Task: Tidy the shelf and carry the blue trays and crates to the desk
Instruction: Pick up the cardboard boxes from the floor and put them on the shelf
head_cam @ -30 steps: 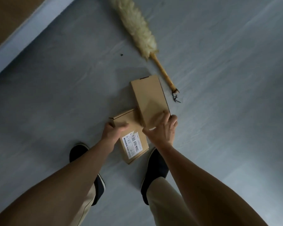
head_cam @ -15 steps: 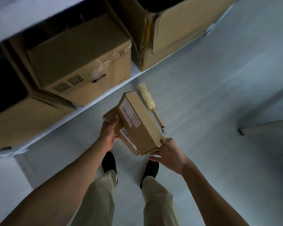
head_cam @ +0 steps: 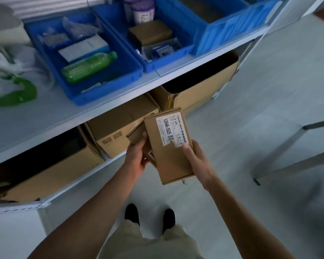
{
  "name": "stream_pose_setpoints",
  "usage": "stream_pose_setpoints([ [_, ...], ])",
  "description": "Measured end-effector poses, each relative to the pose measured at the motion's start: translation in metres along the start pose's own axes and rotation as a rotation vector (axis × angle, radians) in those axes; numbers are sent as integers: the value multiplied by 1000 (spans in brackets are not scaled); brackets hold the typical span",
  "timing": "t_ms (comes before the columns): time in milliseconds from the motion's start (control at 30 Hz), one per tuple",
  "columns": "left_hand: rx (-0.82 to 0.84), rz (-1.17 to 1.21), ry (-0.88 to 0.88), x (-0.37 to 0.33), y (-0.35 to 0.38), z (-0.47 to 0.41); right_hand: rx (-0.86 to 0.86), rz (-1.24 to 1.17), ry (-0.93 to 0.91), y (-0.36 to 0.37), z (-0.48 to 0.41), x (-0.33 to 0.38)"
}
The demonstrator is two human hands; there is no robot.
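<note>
I am looking down at two small cardboard boxes that are being held in front of the shelf (head_cam: 73, 118). The right hand (head_cam: 196, 161) is holding the labelled box (head_cam: 172, 156) from its right side, with the thumb lying flat on top beside the white label and the fingers going under it. The left hand (head_cam: 137, 156) is gripping the lower box (head_cam: 137, 132), which is sticking out to the left from under the labelled one. Its thumb is pressing on the top of that box and its fingers are curling below. Both boxes are in the air, just before the front edge of the shelf.

The blue trays are standing on the upper board, well apart from both hands. The left tray (head_cam: 105, 96) is sitting at the front edge and is carrying a green bottle (head_cam: 90, 67) that is lying on its side. The middle tray (head_cam: 166, 63) is standing just beside it, and the blue crate (head_cam: 232, 30) is standing toward the right end. A plastic bag (head_cam: 11, 71) is lying at the left part of the board. Big cartons (head_cam: 120, 124) are filling the lower level. The floor (head_cam: 251, 109) is showing pale grey, and metal legs (head_cam: 288, 156) are standing on it at the right.
</note>
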State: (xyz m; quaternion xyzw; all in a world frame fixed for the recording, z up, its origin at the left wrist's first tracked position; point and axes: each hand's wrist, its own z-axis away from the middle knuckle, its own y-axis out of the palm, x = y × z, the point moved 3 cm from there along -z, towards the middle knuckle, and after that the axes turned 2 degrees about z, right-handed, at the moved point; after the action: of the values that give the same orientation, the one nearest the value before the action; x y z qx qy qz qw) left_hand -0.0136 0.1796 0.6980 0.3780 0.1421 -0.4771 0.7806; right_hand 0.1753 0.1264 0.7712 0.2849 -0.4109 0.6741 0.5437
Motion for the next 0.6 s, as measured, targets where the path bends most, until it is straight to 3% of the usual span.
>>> stream_pose_setpoints([
  [100,-28,-9,15,-12,15,22,-58,177,-129,6,5,26],
  [200,-139,-8,76,-35,13,38,-37,61,-179,-15,-2,42],
  [367,-231,-80,137,-65,1,62,155,73,-227,-35,-10,62],
  [600,-286,30,247,-78,-13,92,349,47,-224,32,-21,80],
])
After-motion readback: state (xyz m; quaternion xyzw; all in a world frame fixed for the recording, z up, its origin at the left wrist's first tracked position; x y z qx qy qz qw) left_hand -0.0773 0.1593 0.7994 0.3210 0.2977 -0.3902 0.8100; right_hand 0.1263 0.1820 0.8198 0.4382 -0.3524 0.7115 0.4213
